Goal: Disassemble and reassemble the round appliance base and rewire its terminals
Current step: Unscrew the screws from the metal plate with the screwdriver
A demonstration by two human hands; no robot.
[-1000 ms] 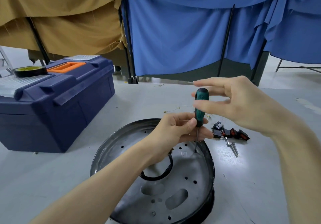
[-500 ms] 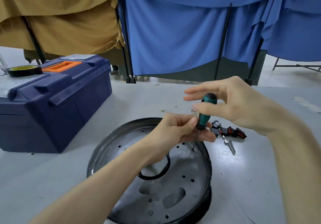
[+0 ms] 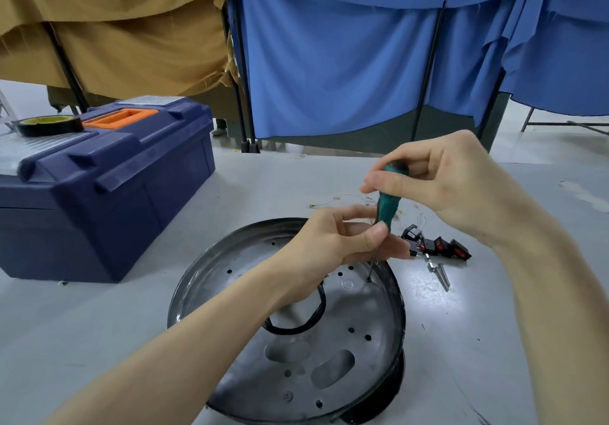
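Change: the right hand was keeping its fingers straight beside the top of the screwdriver a second ago; now it is curling them round the green handle; the tool was leaning half a second ago and is now standing nearly upright again.
Meaning: I am judging that the turning of one fastener is only beginning; the tip is sitting in a small hole below the left fingers; whether a screw is inside, I cannot tell.
Left hand: the left hand is pinching the lower end of the handle, just under the right hand, and is steadying the shaft.
Round base: the round base is lying on the counter beneath both hands, its hollow side up; a dark rim is running round a grey plate with many small holes and two oval openings; a black cable is looping under the left wrist.
Nearby: the rocker switches are lying just past the left fingertips, below the right wrist; the blue toolbox is standing well apart, to the left of the left hand.
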